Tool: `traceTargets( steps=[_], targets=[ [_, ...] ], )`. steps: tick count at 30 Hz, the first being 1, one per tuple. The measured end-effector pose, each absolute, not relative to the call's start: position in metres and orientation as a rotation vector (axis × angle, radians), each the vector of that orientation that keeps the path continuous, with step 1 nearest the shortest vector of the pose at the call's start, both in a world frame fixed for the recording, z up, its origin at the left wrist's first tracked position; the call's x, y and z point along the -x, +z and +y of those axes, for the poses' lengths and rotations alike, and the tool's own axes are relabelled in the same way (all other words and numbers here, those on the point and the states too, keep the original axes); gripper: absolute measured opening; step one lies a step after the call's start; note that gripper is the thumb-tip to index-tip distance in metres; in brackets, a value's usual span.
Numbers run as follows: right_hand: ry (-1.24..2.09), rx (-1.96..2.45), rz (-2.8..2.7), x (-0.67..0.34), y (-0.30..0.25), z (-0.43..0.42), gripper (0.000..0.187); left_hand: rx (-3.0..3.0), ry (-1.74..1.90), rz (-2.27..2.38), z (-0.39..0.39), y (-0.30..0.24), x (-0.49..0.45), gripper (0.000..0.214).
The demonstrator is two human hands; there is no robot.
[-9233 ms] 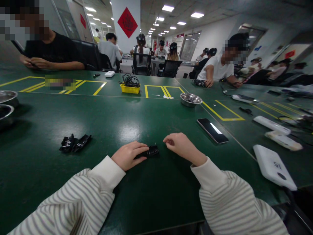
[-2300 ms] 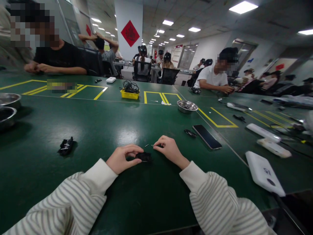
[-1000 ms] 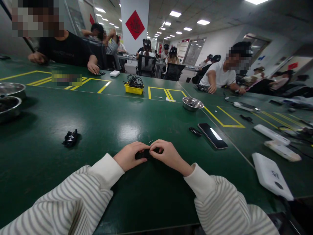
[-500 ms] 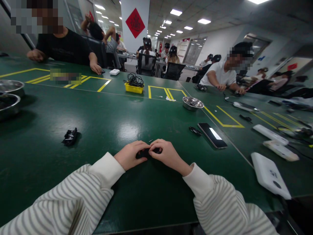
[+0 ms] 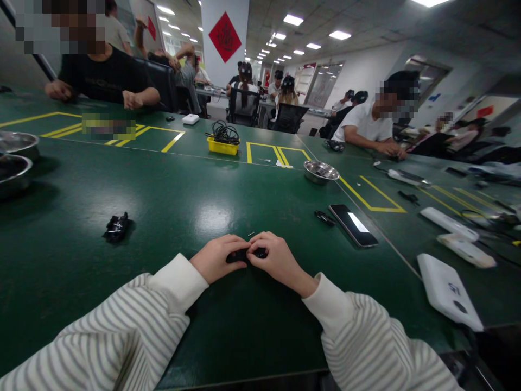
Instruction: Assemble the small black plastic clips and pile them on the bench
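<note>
Both my hands rest on the green table [image 5: 252, 326] just in front of me, fingertips meeting. My left hand [image 5: 215, 259] is curled round a small black part [image 5: 235, 256] and pins it to the table. My right hand [image 5: 277, 261] pinches the same part from the right side; most of the part is hidden under my fingers. A tiny metal pin [image 5: 251, 234] lies on the table just beyond my fingertips. Another small black part [image 5: 116, 227] lies off to the left.
A black phone [image 5: 352, 224] and a small black piece [image 5: 324, 218] lie to the right, with white devices [image 5: 448, 290] further right. A steel bowl [image 5: 321, 172], a yellow tray of cables [image 5: 222, 144] and two steel bowls [image 5: 12, 174] at far left stand around. Other people sit opposite.
My right hand came in from the right and closed on the black part beside my left hand. In the last second both hands have hardly moved. A person opposite drew an arm back.
</note>
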State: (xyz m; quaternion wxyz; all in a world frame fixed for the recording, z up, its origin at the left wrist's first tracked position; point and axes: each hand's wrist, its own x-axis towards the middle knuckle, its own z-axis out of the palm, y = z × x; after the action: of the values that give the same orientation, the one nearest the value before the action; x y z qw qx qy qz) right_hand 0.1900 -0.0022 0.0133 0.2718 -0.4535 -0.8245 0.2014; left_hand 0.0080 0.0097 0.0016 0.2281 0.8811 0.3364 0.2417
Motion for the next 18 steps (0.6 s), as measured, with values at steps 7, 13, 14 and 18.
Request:
traceTargets(
  steps=[7,13,14,18],
  targets=[
    [0.607,1.219,-2.186,-0.1904,0.0125,-0.0009,0.005,-2.562,0.675,0.777,0.0117,-0.0020,-0.0058,0.039],
    [0.630,1.218,-2.171,-0.1903,0.0127,-0.0009,0.005,-2.605,0.680,0.786,0.0123,-0.0048,-0.0053,0.038],
    [0.634,1.211,-2.173,-0.1909,0.0129,-0.0004,0.005,-2.601,0.678,0.796,0.0120,-0.0044,-0.0059,0.036],
    [0.709,1.183,-2.184,-0.1965,0.0146,0.0074,0.008,-2.577,0.677,0.832,0.0108,-0.0018,-0.0080,0.030]
  ],
)
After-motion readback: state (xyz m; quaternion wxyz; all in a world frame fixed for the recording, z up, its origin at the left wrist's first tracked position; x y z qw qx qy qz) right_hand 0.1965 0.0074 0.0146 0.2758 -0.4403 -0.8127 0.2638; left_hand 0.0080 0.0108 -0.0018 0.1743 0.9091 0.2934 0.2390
